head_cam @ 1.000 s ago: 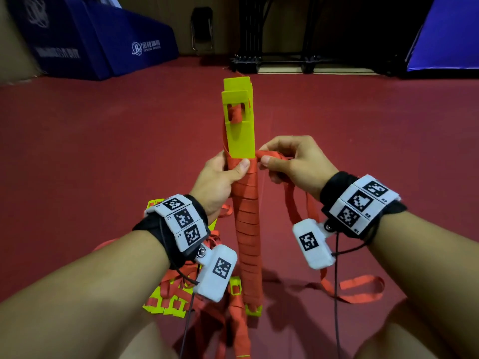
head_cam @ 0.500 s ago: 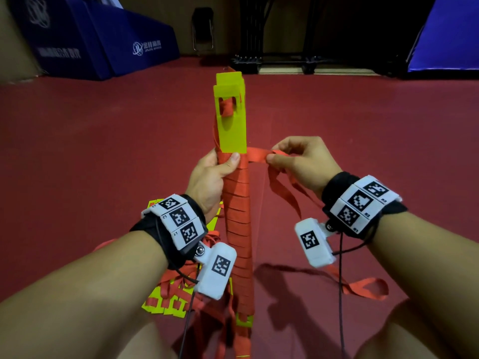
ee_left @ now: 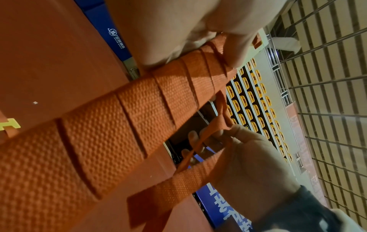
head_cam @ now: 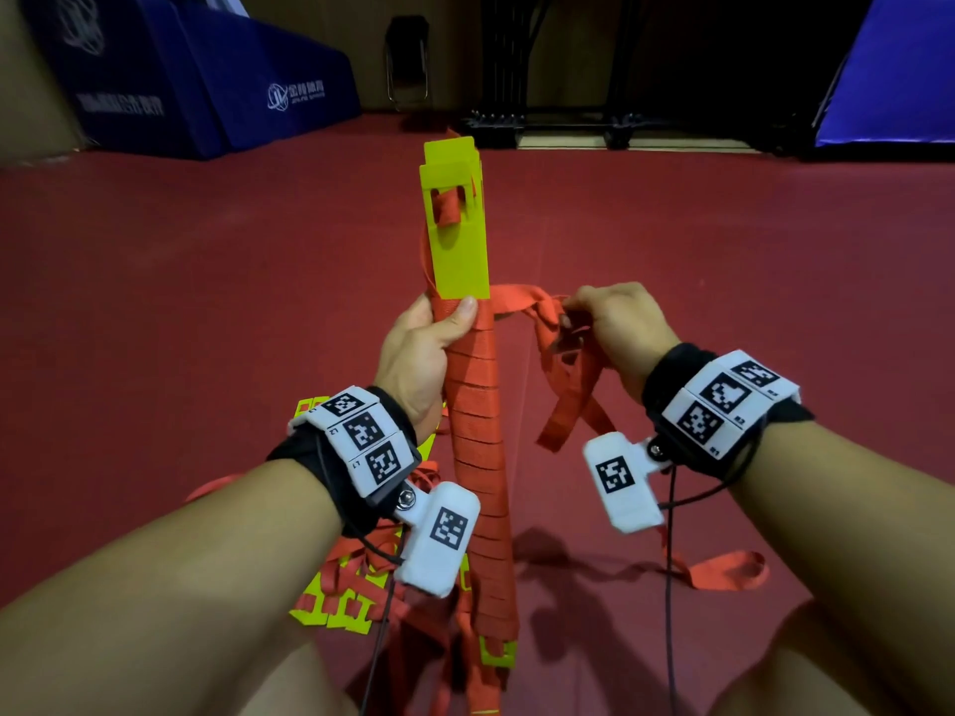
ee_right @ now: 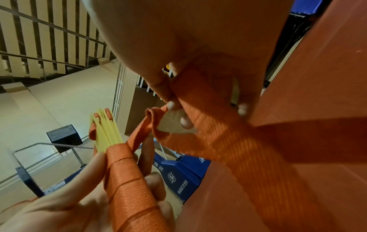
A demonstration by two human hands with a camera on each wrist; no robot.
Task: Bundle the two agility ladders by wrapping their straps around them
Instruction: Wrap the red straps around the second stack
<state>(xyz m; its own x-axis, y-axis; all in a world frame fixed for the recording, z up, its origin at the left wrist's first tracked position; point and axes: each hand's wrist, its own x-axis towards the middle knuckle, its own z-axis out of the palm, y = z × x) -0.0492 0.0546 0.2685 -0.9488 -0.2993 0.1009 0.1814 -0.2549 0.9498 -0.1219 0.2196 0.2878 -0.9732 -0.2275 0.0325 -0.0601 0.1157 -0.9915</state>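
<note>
A stack of yellow ladder rungs [head_cam: 457,235] stands upright, its lower length wound in orange strap [head_cam: 478,457]. My left hand [head_cam: 426,343] grips this bundle just below the bare yellow part, thumb across the top wrap. To the right, my right hand [head_cam: 610,323] pinches the loose orange strap [head_cam: 517,297], which runs taut sideways from the bundle. More of that strap [head_cam: 568,405] hangs below the hand to the floor. A second ladder [head_cam: 351,586], yellow rungs tangled with orange straps, lies on the floor under my left wrist.
The floor is a red mat [head_cam: 206,302]. Blue padded blocks [head_cam: 217,80] stand at the back left, another blue pad [head_cam: 899,69] at the back right, and a black metal rack [head_cam: 548,95] between them. A strap end [head_cam: 723,571] trails on the floor at right.
My right hand has moved rightward, drawing the loose strap out sideways from the bundle. The bundle has risen and tilted slightly, with my left hand still gripping it.
</note>
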